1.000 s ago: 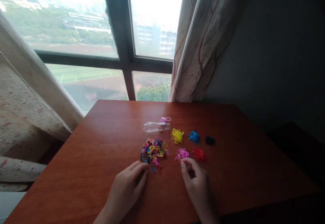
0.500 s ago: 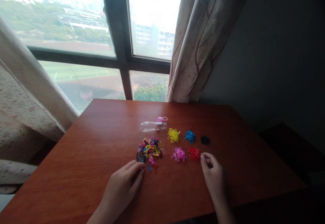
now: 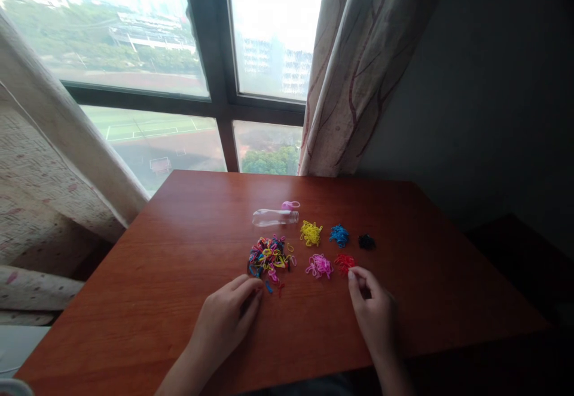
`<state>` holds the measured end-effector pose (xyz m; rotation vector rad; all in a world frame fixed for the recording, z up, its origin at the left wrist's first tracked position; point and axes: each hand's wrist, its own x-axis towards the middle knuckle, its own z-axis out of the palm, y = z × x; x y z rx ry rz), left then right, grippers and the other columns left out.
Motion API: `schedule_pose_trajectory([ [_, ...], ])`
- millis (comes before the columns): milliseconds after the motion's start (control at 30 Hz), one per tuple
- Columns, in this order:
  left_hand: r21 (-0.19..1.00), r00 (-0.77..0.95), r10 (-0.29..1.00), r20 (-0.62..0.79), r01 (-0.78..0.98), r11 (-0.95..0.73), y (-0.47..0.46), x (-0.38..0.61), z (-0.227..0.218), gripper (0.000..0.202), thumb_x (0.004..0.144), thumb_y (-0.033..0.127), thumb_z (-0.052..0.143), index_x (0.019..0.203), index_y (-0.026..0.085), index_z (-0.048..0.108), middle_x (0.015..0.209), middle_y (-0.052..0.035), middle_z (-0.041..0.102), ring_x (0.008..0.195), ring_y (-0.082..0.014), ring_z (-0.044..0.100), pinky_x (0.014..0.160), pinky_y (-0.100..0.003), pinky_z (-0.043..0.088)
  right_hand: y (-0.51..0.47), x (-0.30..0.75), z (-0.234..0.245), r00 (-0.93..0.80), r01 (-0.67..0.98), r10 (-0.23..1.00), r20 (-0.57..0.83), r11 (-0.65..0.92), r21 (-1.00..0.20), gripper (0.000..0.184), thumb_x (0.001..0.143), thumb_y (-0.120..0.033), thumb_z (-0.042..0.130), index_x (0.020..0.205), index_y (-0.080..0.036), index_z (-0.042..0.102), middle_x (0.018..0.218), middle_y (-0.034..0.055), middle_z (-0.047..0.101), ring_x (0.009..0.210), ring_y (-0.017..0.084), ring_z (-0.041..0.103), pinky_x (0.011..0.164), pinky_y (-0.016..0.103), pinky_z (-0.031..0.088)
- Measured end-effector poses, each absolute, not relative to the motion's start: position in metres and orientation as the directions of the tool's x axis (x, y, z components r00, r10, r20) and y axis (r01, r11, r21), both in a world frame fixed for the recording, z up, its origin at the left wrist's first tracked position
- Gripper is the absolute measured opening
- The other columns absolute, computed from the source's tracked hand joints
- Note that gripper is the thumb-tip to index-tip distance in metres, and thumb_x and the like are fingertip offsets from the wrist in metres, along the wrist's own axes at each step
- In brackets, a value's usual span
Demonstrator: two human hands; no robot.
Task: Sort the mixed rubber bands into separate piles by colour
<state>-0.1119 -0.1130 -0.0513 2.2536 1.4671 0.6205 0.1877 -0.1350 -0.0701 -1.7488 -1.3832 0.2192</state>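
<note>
1. Landmark: mixed pile point(image 3: 269, 257) of small multicolour loops, on the table point(image 3: 156, 252). All places below relative to it.
2. Left hand point(image 3: 226, 312): at near side of mixed pile, slightly left. Thumb and fingertips drawn close together, narrow; can't tell if a loop is between them. Low posture probably suits picking at small pieces.
3. Right hand point(image 3: 372, 306): well right of mixed pile, fingertips at near-right edge of red pile point(image 3: 344, 262). Thumb and index nearly meeting; any held loop too small to make out. Narrow pinch looks suited to a single loop.
4. Single-colour heaps, all right of mixed pile: pink pile point(image 3: 319, 266) nearest on the near row, red pile past it; yellow pile point(image 3: 311, 234) right and farther back, then blue pile point(image 3: 339, 235), then black pile point(image 3: 366, 241) farthest right. Gaps between heaps likely there so colours don't mix.
5. Loose blue piece point(image 3: 268, 287) and loose red piece point(image 3: 281, 290): just off near edge of mixed pile, by left fingertips; easy to brush, I'd judge.
6. Clear bottle point(image 3: 273, 218): lying on its side behind mixed pile, neck to the right. Pink cap point(image 3: 289, 206) with loop just behind the neck; contact unclear. Both presumably set back out of the hands' reach area.
7. In the way: pink pile sits between mixed pile and red pile; right hand partly hides red pile's near edge.
8. Window frame point(image 3: 219, 94) and patterned curtain point(image 3: 345, 85) well beyond mixed pile.
</note>
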Motion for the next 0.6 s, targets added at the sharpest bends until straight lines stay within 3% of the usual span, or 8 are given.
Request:
schedule_pose_trajectory([
  [300,0.509,0.368,0.921,0.132,0.772,-0.381,-0.114,-0.109,-0.047,0.020,0.096,0.027,0.045,0.100,0.027,0.064,0.095,-0.0001,0.068,0.083,-0.0163,0.067,0.070,-0.024,0.048,-0.133,0.121,-0.065,-0.050,0.669,0.930,0.365,0.302,-0.679,0.018,0.094,-0.024,0.049,0.090,-0.021,0.066,0.076,0.0019,0.069,0.067,0.016,0.065,0.065,0.023,0.047],
  [600,0.495,0.347,0.927,0.142,0.786,-0.370,-0.114,-0.108,-0.048,0.020,0.097,0.029,0.045,0.102,0.027,0.064,0.094,-0.0006,0.067,0.082,-0.0161,0.068,0.067,-0.023,0.047,-0.129,0.117,-0.064,-0.117,0.677,0.959,0.259,0.268,-0.686,0.015,0.092,-0.020,0.050,0.087,-0.022,0.064,0.074,-0.0008,0.066,0.067,0.015,0.062,0.064,0.024,0.040],
])
